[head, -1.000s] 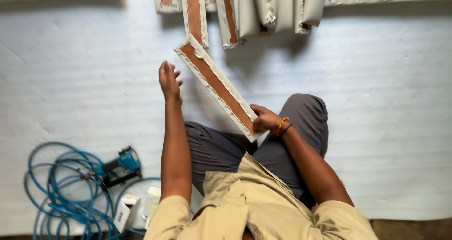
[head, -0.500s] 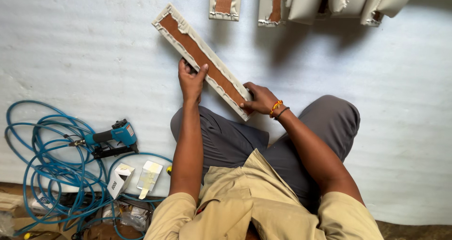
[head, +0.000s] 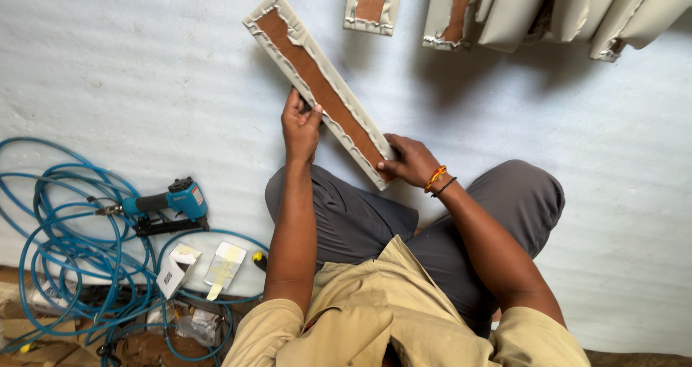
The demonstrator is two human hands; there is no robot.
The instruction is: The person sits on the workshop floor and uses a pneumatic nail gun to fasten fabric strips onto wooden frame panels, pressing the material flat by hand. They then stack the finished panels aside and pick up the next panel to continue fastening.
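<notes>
Brown board showed down the middle of the long, narrow panel wrapped in cream fabric (head: pixel 321 86), its fabric edges folded over onto the back. The person held it slantwise above the grey-trousered lap, over the white padded floor sheet (head: pixel 108 72). The left hand (head: pixel 300 126) clasped the panel about midway along its length, fingers curled over the near edge and thumb against the fabric border. The right hand (head: pixel 409 162) closed around the lower end of the panel, fingers wrapped under it, with orange and black thread bands (head: pixel 437 180) just behind on the wrist. From the left hand's grip the panel ran up and away to its free end, which lay well beyond both hands.

Further out past the free end, several similar cream-wrapped panels (head: pixel 461 10) lay side by side on the sheet, apart from the held one. Well off to the left of the left hand's grip lay a blue pneumatic staple gun (head: pixel 169 205) amid coils of blue air hose (head: pixel 65 252), with small white cardboard boxes (head: pixel 202 266) just nearer the person.
</notes>
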